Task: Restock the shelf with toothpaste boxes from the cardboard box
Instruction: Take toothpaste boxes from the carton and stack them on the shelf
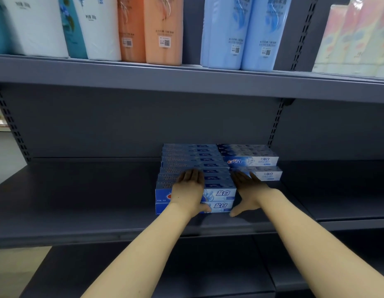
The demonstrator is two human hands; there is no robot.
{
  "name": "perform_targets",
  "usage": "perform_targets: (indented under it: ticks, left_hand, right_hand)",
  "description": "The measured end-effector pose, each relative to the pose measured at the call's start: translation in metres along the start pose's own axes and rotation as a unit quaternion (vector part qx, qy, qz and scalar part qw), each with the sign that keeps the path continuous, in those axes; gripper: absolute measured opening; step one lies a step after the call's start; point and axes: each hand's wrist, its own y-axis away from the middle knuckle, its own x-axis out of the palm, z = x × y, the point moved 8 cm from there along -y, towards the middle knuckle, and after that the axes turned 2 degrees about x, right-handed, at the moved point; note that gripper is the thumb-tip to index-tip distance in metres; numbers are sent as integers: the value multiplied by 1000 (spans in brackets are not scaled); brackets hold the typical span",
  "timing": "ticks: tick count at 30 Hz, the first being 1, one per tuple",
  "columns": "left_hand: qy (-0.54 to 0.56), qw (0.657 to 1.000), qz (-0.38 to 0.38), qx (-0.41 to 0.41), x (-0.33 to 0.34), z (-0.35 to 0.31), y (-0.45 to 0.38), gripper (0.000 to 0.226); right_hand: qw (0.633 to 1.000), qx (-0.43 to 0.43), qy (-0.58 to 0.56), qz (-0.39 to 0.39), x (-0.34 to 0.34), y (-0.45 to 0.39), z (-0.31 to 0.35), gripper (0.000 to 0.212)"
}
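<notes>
I see a dark grey metal shelf (79, 190) in front of me, wide and mostly bare. Its back wall is the same grey, with posts (277, 123) full of little slots running up it. On the shelf sit the toothpaste boxes: a blue stack (193, 166) two layers high, running from the front toward the back wall, and just beside it on the right a white stack (251, 161), also two layers, sitting further back. My left hand (190, 191) lies flat on top of the blue stack near its front, fingers straight and spread a little, thumb down over the front face; its grip is loose and pinches nothing. My right hand (247, 192) is at the right end of the blue stack, palm turned toward it, fingers straight and thumb pointing down, grip spread wide; I cannot tell if it touches the boxes. Above is another grey shelf (186, 80) holding tall packs: white (36, 24), orange (163, 29), light blue (247, 31) and pale pink (354, 39). Below me is one more grey shelf (143, 272). At the far left I see a bit of pale floor (4, 155).
</notes>
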Motion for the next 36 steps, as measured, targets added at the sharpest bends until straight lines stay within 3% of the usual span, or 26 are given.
perform_targets:
  ticks: [9,30,33,36]
  left_hand:
    - [-14,997,65,28,-2,-4,-13,132]
    - [15,991,134,-6,8,-2,-21,120]
    - [16,991,130,-8,8,-2,-21,120]
    - [19,992,126,-12,8,-2,-20,120]
  right_hand:
    - [999,-11,37,27,-5,-7,-3,131]
    - [998,-29,40,45,-15,-16,5,131]
    - [999,-17,11,51,-9,-20,0,125]
    - [999,-9,8,41,-7,-25,-5,102]
